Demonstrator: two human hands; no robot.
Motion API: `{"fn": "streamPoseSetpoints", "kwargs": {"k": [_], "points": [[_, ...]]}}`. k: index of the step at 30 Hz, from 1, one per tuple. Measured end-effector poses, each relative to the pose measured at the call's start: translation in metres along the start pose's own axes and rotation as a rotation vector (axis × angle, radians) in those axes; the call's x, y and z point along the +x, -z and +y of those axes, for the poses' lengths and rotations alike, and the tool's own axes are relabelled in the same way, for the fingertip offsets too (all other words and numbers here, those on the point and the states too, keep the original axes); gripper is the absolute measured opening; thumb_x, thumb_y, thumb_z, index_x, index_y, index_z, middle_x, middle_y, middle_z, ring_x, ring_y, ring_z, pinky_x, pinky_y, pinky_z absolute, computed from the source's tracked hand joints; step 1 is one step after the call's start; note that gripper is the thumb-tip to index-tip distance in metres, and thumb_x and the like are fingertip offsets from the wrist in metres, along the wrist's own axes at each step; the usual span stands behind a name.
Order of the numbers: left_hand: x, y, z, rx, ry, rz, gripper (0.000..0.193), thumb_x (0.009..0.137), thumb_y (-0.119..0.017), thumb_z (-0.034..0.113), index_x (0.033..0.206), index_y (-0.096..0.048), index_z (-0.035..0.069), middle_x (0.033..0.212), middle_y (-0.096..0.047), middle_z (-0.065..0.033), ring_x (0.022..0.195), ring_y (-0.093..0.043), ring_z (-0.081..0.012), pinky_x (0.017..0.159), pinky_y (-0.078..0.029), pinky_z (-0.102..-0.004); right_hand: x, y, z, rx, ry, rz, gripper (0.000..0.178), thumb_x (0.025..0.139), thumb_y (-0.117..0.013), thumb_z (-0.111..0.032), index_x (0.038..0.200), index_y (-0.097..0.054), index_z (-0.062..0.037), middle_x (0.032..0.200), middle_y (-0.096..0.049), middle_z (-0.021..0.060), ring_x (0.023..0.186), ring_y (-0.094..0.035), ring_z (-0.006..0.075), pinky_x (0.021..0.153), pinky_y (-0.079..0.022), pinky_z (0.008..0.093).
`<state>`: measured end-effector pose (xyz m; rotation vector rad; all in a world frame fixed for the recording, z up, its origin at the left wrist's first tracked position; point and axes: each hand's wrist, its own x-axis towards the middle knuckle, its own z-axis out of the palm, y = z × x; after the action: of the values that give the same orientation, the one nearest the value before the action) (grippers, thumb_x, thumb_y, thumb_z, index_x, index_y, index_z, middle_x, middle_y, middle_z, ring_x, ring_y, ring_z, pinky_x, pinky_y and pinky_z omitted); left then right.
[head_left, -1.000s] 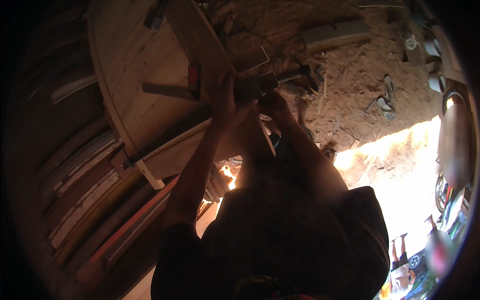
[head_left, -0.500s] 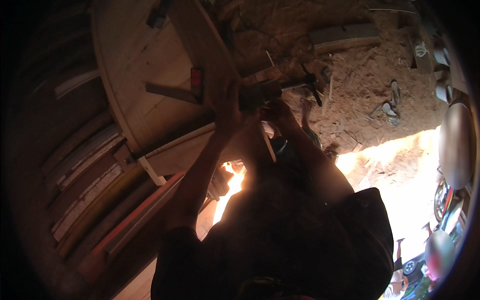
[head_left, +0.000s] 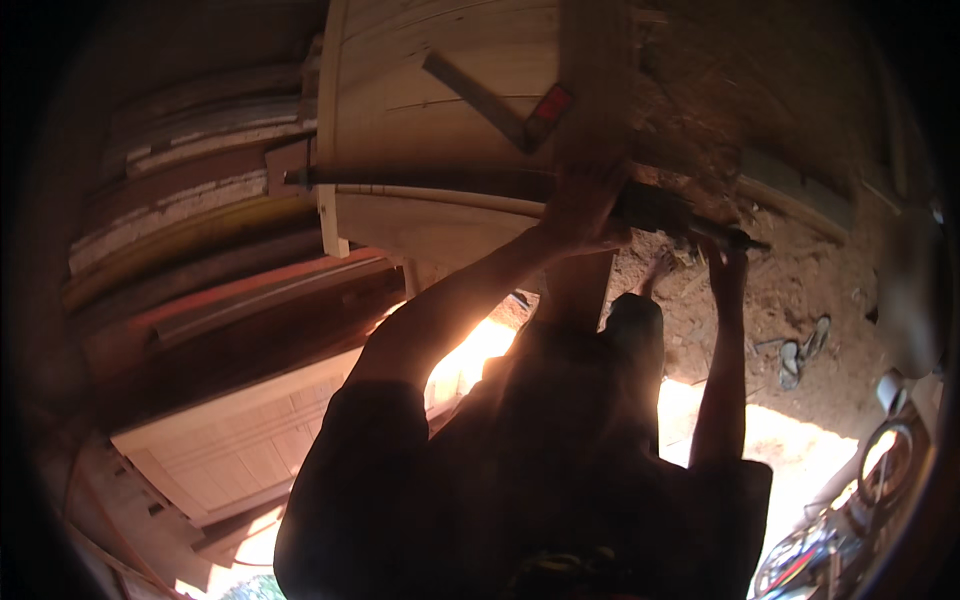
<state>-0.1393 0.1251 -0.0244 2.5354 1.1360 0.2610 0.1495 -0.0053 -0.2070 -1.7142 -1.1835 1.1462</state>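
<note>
Left hand (head_left: pixel 585 212): lay over the plank (head_left: pixel 597 90) beside the clamp's dark head (head_left: pixel 650 212), thumb apart from the fingers; how hard it gripped could not be told.
Right hand (head_left: pixel 728 262): reached up to the clamp's screw end, right of centre; shadow hid whether its fingers pinched anything.
Clamp (head_left: pixel 430 182): stretched across the upper half of the frame, its bar along the lower edge of the wooden panel (head_left: pixel 400 130).
Good handling: probably meant steadying the head with the left palm, turning the screw in short, even strokes and watching that the bar stayed straight.
In the way: an L-shaped tool (head_left: pixel 476 100) with a red patch lay near the plank, upper centre, perhaps easily knocked; dim light made contact hard to judge.
Around: stacked boards (head_left: pixel 175 215) at left, a panelled wooden piece (head_left: pixel 250 440) lower left, sandals (head_left: pixel 790 365) at right.
</note>
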Motion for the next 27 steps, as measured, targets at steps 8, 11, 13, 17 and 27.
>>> {"fn": "streamPoseSetpoints", "kwargs": {"k": [8, 11, 13, 17, 27], "points": [[-0.013, 0.000, 0.006, 0.043, 0.056, 0.006, 0.106, 0.058, -0.087, 0.049, 0.145, -0.045, 0.006, 0.150, -0.040, -0.0198, 0.138, -0.039, -0.0396, 0.111, -0.030, -0.0599, -0.118, 0.041, -0.156, 0.219, -0.147, 0.064, 0.036, 0.097, -0.067, -0.016, 0.131, -0.066, -0.0047, 0.109, -0.074, 0.0084, 0.099, -0.070, 0.0173, 0.092, -0.054, 0.0319], [-0.013, 0.003, 0.005, 0.039, 0.061, -0.017, 0.107, 0.060, -0.087, 0.047, 0.148, -0.044, 0.005, 0.152, -0.038, -0.0199, 0.137, -0.039, -0.0409, 0.111, -0.031, -0.0599, -0.076, 0.062, -0.196, -0.003, 0.089, 0.174, 0.029, 0.098, -0.065, -0.014, 0.124, -0.071, -0.0033, 0.113, -0.074, 0.0093, 0.103, -0.070, 0.0179, 0.093, -0.054, 0.0315], [-0.010, -0.002, 0.011, 0.014, 0.072, -0.035, 0.106, 0.061, -0.088, 0.045, 0.149, -0.044, 0.005, 0.152, -0.039, -0.0203, 0.137, -0.039, -0.0417, 0.112, -0.031, -0.0597, -0.026, 0.064, -0.196, -0.026, 0.081, 0.268, 0.026, 0.101, -0.063, -0.016, 0.121, -0.073, -0.0036, 0.115, -0.074, 0.0102, 0.104, -0.069, 0.0203, 0.093, -0.053, 0.0314], [-0.014, 0.008, 0.007, -0.001, 0.097, 0.004, 0.099, 0.061, -0.089, 0.039, 0.145, -0.048, 0.006, 0.147, -0.044, -0.0203, 0.136, -0.041, -0.0415, 0.111, -0.034, -0.0590, 0.116, 0.061, -0.120, -0.334, 0.227, 0.196, 0.022, 0.101, -0.064, -0.020, 0.113, -0.075, -0.0047, 0.114, -0.074, 0.0129, 0.102, -0.069, 0.0244, 0.092, -0.052, 0.0354], [-0.006, 0.013, 0.012, -0.037, 0.131, -0.128, 0.099, 0.058, -0.091, 0.035, 0.143, -0.050, 0.007, 0.148, -0.044, -0.0170, 0.137, -0.044, -0.0387, 0.112, -0.033, -0.0573, -0.102, -0.017, 0.005, 0.219, -0.178, -0.335, 0.026, 0.099, -0.059, -0.011, 0.120, -0.072, -0.0047, 0.113, -0.074, 0.0059, 0.096, -0.069, 0.0117, 0.077, -0.055, 0.0284]]}}
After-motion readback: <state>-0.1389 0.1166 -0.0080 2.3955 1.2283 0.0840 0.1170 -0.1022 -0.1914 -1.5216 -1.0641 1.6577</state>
